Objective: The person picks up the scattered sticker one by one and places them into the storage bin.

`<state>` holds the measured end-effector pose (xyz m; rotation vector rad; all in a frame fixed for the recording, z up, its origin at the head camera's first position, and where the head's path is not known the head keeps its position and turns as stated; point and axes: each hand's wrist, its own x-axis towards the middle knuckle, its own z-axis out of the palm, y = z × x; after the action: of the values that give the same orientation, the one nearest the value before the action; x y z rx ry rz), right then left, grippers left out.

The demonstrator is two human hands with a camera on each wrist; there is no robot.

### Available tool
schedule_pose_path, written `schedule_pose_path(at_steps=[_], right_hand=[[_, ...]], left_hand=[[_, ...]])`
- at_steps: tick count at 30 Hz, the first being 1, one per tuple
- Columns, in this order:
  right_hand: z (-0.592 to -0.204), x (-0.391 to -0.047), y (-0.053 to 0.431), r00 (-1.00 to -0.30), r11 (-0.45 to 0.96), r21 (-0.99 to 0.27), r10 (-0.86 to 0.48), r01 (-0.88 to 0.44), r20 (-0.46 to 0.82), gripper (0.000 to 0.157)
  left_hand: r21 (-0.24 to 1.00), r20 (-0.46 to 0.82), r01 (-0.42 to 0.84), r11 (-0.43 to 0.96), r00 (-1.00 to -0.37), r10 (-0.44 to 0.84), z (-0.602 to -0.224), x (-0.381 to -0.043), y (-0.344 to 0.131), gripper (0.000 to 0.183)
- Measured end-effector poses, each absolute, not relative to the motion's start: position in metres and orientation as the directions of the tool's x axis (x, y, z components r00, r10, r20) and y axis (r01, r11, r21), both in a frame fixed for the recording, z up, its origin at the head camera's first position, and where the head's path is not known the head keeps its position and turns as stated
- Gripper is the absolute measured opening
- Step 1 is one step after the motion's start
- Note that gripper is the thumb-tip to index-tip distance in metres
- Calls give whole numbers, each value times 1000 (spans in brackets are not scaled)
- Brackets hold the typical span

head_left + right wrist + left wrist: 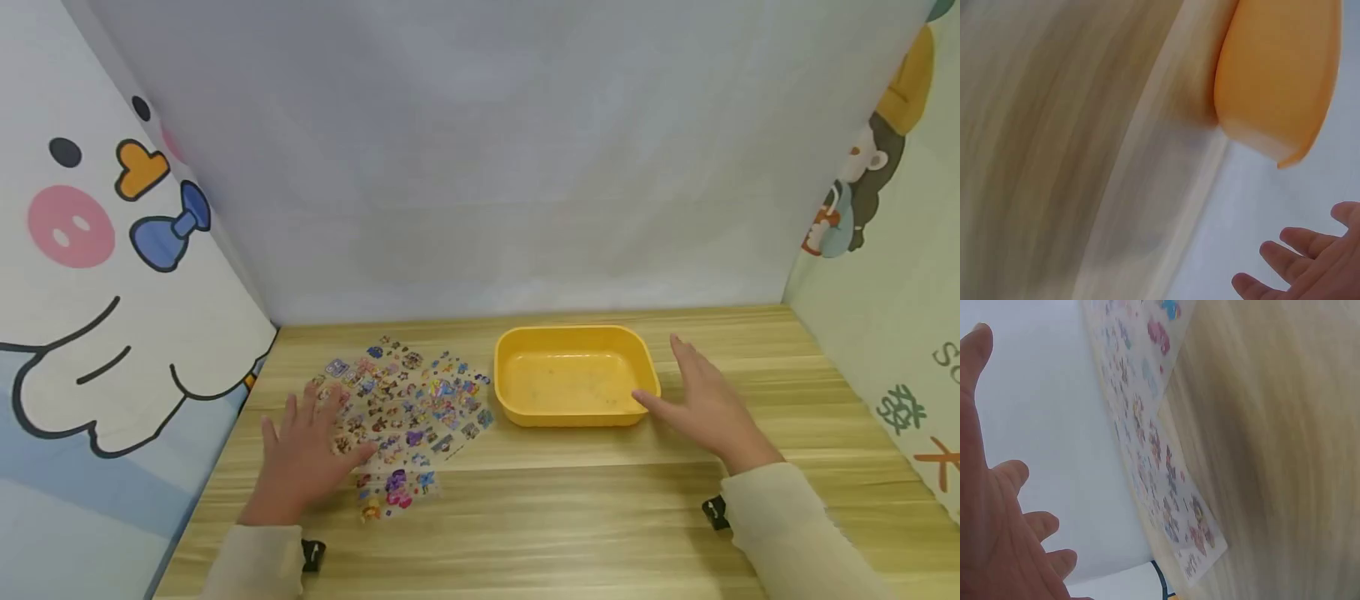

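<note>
Clear sticker sheets [420, 408] with small colourful figures lie overlapped on the left part of the table. My left hand [303, 450] is held over their left side, fingers spread and holding nothing. In the left wrist view the sheets [1147, 444] lie flat on the wood, apart from that hand [1004, 531]. A yellow plastic basin [573, 400] stands right of the sheets, with nothing large inside. Beside its right end is my right hand [708, 412], fingers extended, thumb near the rim. The right wrist view shows the basin [1272, 81] and the right hand [1322, 262] with a gap between.
The wood-grain table [540, 525] meets a pale cloth wall [510, 208] at the back. A cartoon-printed panel [112, 250] borders the left side, and a pale green printed panel [885, 333] borders the right.
</note>
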<state>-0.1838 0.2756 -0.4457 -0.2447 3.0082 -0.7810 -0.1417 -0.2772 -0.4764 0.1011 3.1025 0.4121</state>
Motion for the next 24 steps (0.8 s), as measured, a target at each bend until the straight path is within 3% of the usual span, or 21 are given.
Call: schedule_pose_path(at_steps=[5,16,24], right_hand=[[-447,-192,265,-991,805,-588,-125,-77,-42,111],[-460,-205,255,-995,752,-659,-79,-15,-67,90],[-461,-217,252,-999,783,-621,-25,10,-48,69]], left_hand=[[312,-25,45,949,-998,56,-475,-148,-291,109],[501,-114,-84,861,-993,-31,-479,-146,-313,102],[486,-206,-218,846,-970,-131,-491,-145,-334,88]])
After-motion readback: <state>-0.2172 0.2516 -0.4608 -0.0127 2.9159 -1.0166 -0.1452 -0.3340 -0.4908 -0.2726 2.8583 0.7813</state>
